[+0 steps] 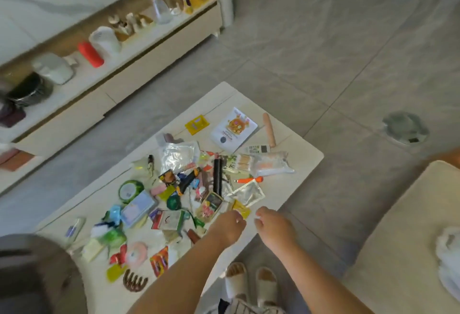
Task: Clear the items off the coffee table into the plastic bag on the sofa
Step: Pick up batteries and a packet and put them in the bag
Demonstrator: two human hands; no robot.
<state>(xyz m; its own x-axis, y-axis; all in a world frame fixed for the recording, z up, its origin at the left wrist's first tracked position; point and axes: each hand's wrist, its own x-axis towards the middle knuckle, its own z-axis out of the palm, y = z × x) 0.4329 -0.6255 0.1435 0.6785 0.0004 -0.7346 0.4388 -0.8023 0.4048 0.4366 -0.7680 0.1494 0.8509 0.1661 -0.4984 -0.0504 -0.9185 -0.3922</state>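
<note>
Table [293, 164] carries a dense heap of packets, tubes and small bits across most of its top; by the look of it the clearing has barely begun, nearly everything is left. Bag [449, 259] lies on the sofa [398, 214] at the right edge, well apart from the heap, contents not readable. Left hand [227, 226] and right hand [272, 224], near each other with fingers loosely curled, hover at the table's near edge by a yellow packet [241, 208]; neither plainly holds anything.

The bag [449, 261] is cut off by the picture's right edge, right of the table [293, 164]. The small things piled in the middle of the table hide each other. The shelf [104, 69] beyond the table is blurry.
</note>
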